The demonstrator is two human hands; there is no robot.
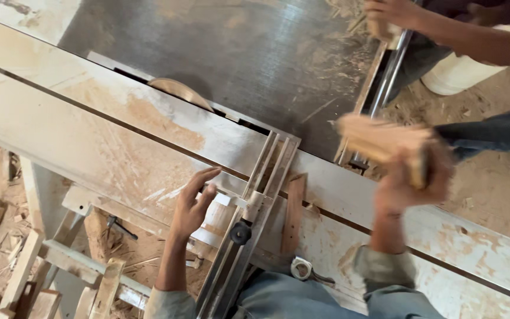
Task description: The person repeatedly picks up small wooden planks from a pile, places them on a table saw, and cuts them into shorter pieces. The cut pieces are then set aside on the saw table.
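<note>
Dusty saw table, wooden strip, metal fence, sawdust

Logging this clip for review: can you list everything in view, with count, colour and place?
saw table: one, dark grey metal, top centre
saw blade: one, pale, partly raised from the slot, upper left of centre
sliding carriage: one, off-white and dusty, running diagonally across
fence rail: one, grey metal with a black knob, bottom centre
small wood strip: one, reddish brown, lying beside the rail
wood offcuts: several, light brown, bottom left
white bucket: one, top right
co-worker's hand: one, top right, at the table edge
left hand: open, resting by the rail
right hand: gripping a blurred wood block
</note>
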